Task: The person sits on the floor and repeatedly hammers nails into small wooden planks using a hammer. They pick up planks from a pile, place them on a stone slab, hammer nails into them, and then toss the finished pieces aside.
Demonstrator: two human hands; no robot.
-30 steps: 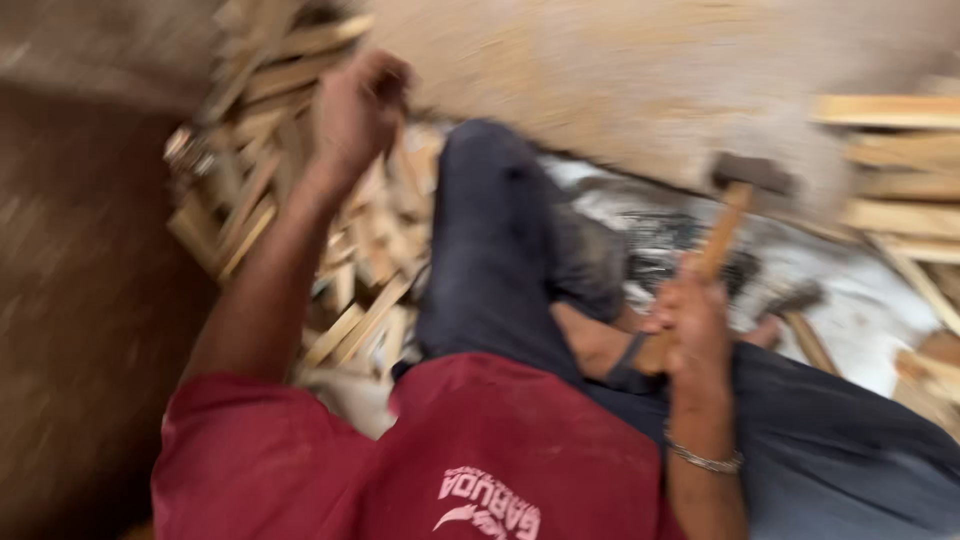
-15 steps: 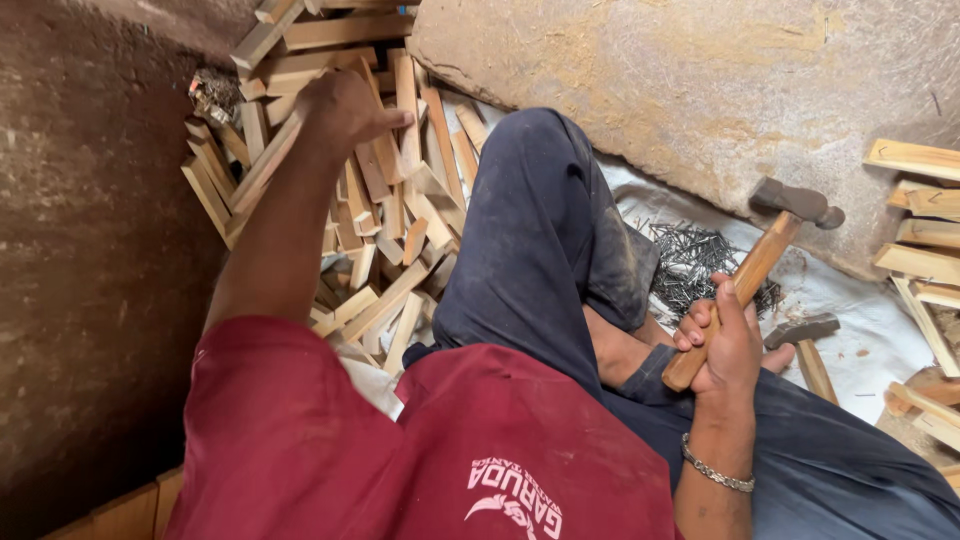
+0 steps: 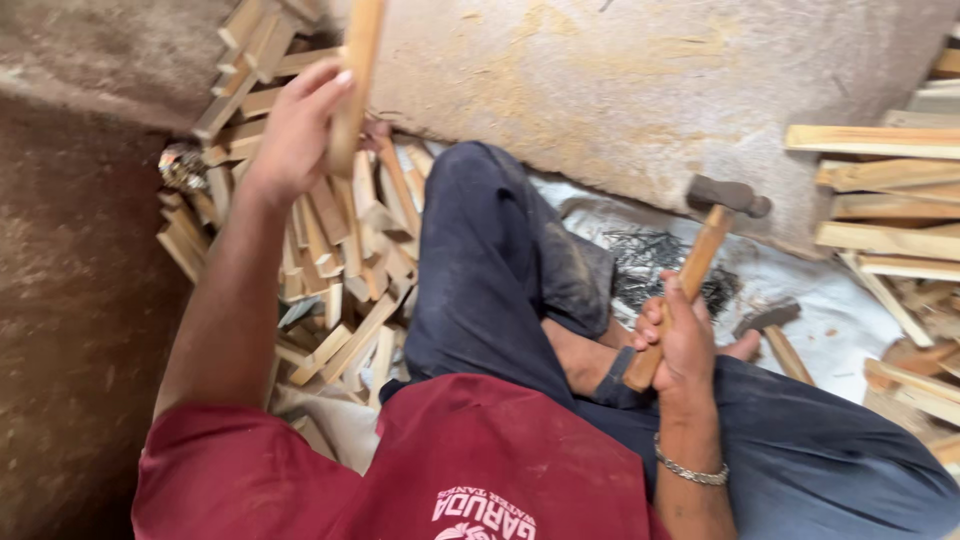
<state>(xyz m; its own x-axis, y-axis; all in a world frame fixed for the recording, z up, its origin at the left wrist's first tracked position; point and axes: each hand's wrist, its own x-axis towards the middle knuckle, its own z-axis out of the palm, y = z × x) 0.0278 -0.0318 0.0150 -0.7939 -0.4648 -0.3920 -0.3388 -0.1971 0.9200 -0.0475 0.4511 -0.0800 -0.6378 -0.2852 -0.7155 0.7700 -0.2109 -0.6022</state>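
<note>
The left hand (image 3: pixel 295 130) was clenched around a short wooden strip (image 3: pixel 352 85), held upright above the heap of offcuts (image 3: pixel 330 250), its top end running out of the frame. The right hand (image 3: pixel 680 340) was wrapped tight low on the wooden handle of a hammer (image 3: pixel 700 265), head up and tilted away from the body. To carry the strip well, the grip looked best kept near the middle so it would not swing, and lifted straight up clear of the loose pieces below the left hand, which could snag or slide. The hammer wanted holding steady and well apart from the bent knee in dark trousers (image 3: pixel 490 250) between the two hands. Just beyond the right hand lay a dark scatter of nails (image 3: pixel 650 265) on a white sheet (image 3: pixel 830 310), and a second hammer (image 3: pixel 770 325) beside it. Longer slats (image 3: pixel 880 190) were stacked off to the far right.
</note>
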